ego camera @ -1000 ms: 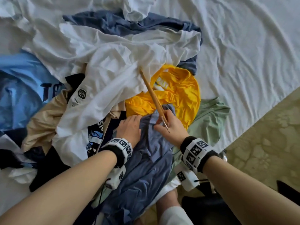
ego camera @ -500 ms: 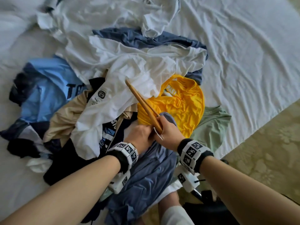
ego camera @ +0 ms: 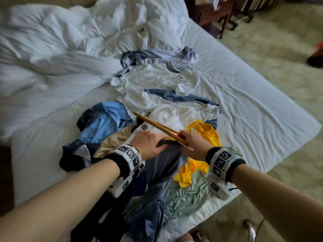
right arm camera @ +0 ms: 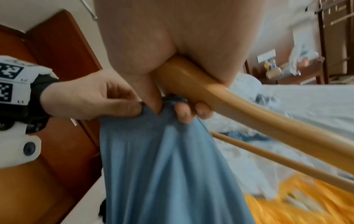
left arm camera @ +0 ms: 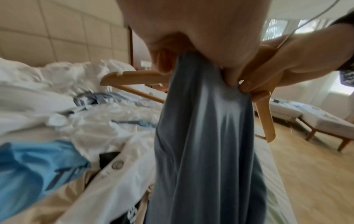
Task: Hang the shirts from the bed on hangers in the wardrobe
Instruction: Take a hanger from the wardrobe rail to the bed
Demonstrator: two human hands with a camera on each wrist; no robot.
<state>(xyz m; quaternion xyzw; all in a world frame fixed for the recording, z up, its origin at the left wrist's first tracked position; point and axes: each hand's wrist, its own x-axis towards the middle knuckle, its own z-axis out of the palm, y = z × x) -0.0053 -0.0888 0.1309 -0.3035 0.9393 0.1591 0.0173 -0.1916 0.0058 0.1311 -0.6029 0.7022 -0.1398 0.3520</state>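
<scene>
Where the head view looks down over the bed [ego camera: 262, 105], we see both hands meeting above a heap of shirts. The left hand [ego camera: 150, 145] has its fingers curled into the top edge of a grey-blue shirt [ego camera: 162, 172], which trails from the hands down toward the near edge of the mattress. The right hand [ego camera: 192, 144], just beside it and touching the same cloth, is closed round a wooden hanger [ego camera: 157, 126]; the hanger's arm and bar slant up and leftward from the fist, over a white shirt [ego camera: 166, 117], and its metal hook [ego camera: 189, 148] pokes out at the back of the hand. A yellow shirt [ego camera: 208, 133] lies under and beyond the right hand, a pale green one [ego camera: 188, 194] nearer us, and a light blue one [ego camera: 104, 119] off to the left of the heap.

From the left wrist, we see the grey-blue shirt [left arm camera: 206, 136] bunched between the left hand's fingers [left arm camera: 162, 60] and hanging straight down from them (the view is blurred at the edges). The hanger [left arm camera: 134, 77] sits behind the cloth, one arm reaching left over the bedding, the other dropping to the right under the right hand [left arm camera: 287, 63], whose fingertips pinch the shirt's edge.

From the right wrist, we find the hanger [right arm camera: 239, 106] clamped in the right palm, running away to the lower right, with the fingers [right arm camera: 184, 113] also pressed onto the shirt [right arm camera: 162, 166] just below. The left hand [right arm camera: 90, 100] pinches the same gathered edge from the left.
</scene>
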